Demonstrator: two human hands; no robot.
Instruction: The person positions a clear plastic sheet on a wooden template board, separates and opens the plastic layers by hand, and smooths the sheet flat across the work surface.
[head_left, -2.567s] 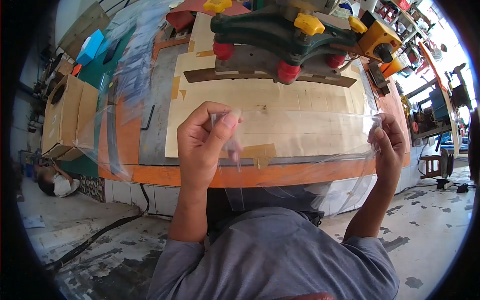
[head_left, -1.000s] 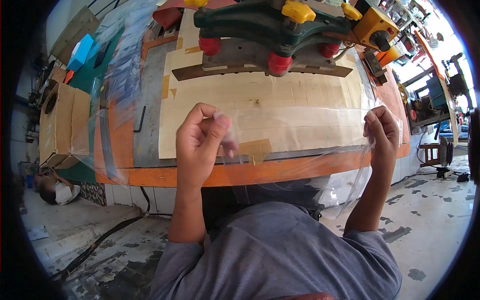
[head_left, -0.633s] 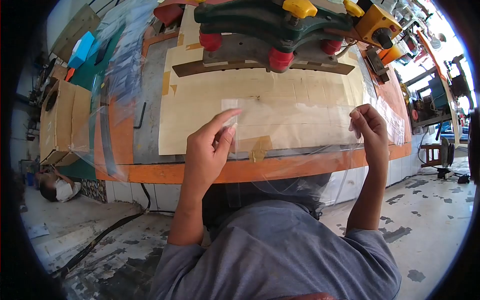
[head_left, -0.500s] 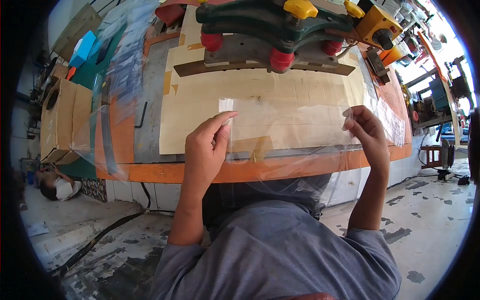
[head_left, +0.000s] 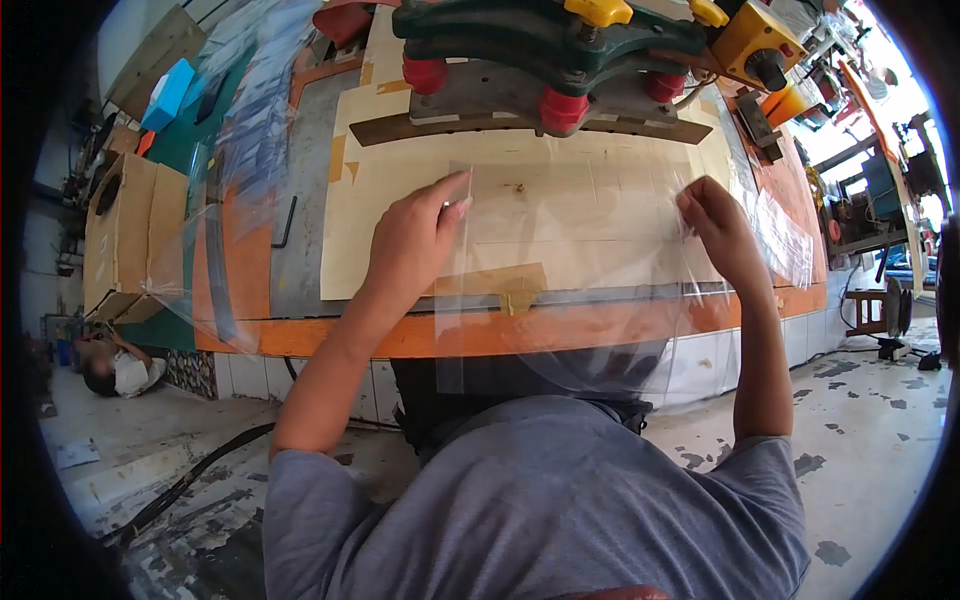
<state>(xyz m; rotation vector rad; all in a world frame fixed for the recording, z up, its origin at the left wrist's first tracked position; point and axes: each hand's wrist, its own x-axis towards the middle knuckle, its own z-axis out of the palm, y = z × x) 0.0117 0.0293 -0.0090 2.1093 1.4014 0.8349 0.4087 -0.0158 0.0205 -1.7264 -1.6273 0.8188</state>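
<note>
A clear plastic sheet (head_left: 580,330) is stretched between my hands, its lower part hanging past the table's front edge. My left hand (head_left: 415,230) pinches its upper left corner between thumb and fingers. At the upper right, my right hand (head_left: 722,225) grips the other edge with curled fingers. Under the sheet lies a tan board (head_left: 390,165) with brown tape on its front edge. Just beyond my hands stands a press with a dark green frame (head_left: 500,35), red feet (head_left: 563,108) and a metal plate with a long straight bar (head_left: 380,131) below.
A yellow control box (head_left: 755,50) with a black knob stands right of the press. Clear sheets (head_left: 250,150) are piled at left, near a hex key (head_left: 287,222) and a cardboard box (head_left: 130,225). Another person (head_left: 120,367) is at far left. Cables (head_left: 190,480) cross the floor.
Both hands have moved forward toward the press, carrying the clear plastic sheet with them. The sheet now lies farther over the tan board and looks flatter.
</note>
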